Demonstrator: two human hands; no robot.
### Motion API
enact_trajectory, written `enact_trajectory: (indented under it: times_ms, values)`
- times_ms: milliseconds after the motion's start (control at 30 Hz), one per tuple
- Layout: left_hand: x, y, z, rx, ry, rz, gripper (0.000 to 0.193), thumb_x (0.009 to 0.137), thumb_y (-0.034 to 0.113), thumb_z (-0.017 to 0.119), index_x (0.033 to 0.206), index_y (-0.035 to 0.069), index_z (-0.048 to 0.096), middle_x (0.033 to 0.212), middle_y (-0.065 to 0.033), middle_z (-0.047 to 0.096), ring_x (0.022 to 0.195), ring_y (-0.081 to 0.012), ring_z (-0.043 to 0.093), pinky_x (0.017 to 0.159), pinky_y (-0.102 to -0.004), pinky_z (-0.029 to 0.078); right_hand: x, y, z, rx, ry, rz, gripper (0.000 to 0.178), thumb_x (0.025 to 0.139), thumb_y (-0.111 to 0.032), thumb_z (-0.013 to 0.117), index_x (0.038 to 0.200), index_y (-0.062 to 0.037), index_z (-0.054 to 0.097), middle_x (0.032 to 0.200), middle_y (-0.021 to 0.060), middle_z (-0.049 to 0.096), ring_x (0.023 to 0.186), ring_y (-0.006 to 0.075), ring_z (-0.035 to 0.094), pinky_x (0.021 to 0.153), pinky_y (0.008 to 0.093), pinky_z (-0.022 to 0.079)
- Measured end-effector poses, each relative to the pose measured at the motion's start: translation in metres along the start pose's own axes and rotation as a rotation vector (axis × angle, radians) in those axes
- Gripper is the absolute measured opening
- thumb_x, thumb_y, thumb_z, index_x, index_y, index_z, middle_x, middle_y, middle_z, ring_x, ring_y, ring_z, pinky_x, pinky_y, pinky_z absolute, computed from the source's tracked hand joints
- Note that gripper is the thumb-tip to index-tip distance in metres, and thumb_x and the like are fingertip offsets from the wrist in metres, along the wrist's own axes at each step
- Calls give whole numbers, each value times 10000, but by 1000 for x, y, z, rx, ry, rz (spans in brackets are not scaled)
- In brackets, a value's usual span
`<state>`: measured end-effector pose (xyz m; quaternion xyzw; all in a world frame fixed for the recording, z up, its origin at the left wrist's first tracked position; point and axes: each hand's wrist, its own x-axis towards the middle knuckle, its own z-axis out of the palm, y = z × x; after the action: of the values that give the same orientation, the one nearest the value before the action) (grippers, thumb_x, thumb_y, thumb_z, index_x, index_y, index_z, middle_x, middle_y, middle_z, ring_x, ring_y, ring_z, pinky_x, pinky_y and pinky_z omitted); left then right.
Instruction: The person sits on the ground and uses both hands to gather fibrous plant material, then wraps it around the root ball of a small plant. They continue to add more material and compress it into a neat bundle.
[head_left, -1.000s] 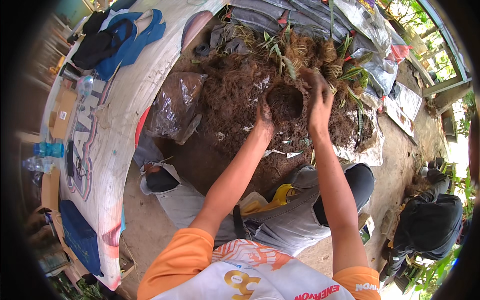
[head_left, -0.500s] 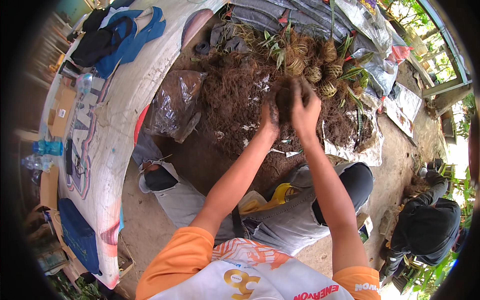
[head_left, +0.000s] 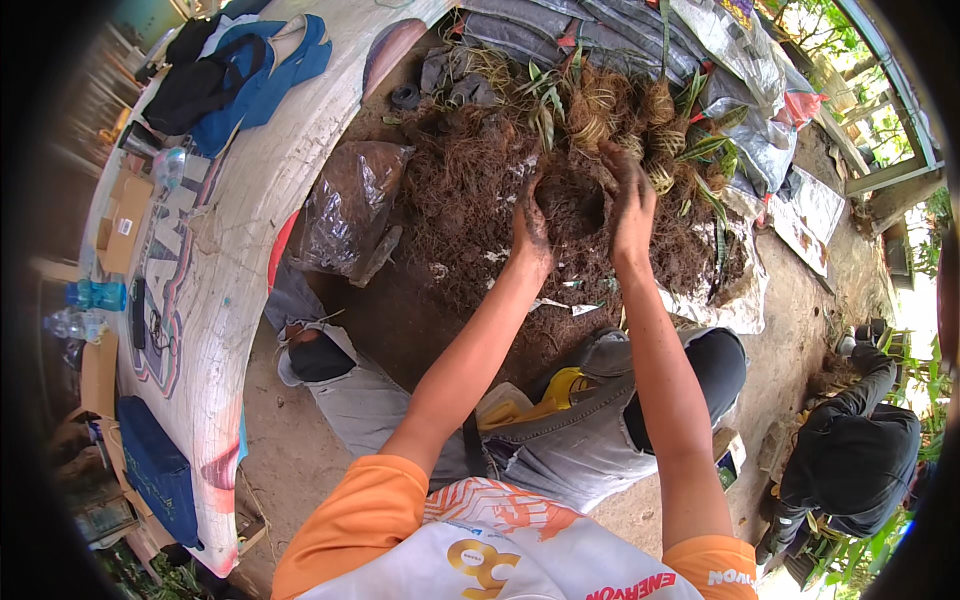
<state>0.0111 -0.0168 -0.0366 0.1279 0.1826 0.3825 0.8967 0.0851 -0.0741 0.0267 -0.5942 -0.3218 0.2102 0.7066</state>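
Observation:
A dark, rounded clump of soil and fibre (head_left: pixel 573 207) lies between my two hands, over the middle of a brown soil heap. My left hand (head_left: pixel 529 222) presses along its left side, fingers pointing away from me and coated in soil. On the other side, my right hand (head_left: pixel 632 205) curves round it, its soil-darkened fingertips bent inward at the top. The palms face each other, and the clump's underside is hidden. Just beyond my right fingertips are several string-bound root balls (head_left: pixel 625 147) with green, pointed leaves.
The loose soil and fibre heap (head_left: pixel 455 190) spreads over a sheet, beside a clear plastic bag (head_left: pixel 350 205) of soil. A white board-like table (head_left: pixel 210 300) stands at left. Grey sacking (head_left: pixel 530 35) lies behind. Another person in dark clothes (head_left: pixel 855 455) crouches at right.
My hands have moved apart, the left slightly left and the right slightly right. More of the dark clump between them shows. The person at right has barely shifted.

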Motion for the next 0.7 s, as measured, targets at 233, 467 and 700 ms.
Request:
enact_trajectory:
  times_ms: [233, 467, 700]
  values:
    - [-19, 2, 30, 577, 110, 256, 498, 901, 412, 503, 1217, 29, 460, 1123, -102, 550, 1035, -214, 528, 926, -348, 424, -6, 12, 5, 283, 57, 350, 297, 856, -207, 565, 1068, -4, 611, 1081, 151, 608, 1027, 225, 557, 906, 340, 432]
    - [-27, 37, 43, 1665, -204, 560, 791, 815, 604, 487, 1392, 125, 234, 1427, -246, 107, 1331, -422, 124, 1052, -569, 219, 2, 18, -16, 995, 12, 676, 371, 934, -322, 388, 1180, -74, 512, 1126, 103, 578, 1002, 248, 566, 906, 407, 461]
    - [-15, 39, 48, 1779, -622, 1250, 375, 781, 355, 631, 1093, 148, 604, 1140, -76, 545, 1144, -330, 467, 987, -464, 392, -7, 24, -15, 1070, -16, 634, 348, 943, -327, 382, 1189, -103, 486, 1163, 96, 543, 1037, 223, 556, 903, 356, 492]
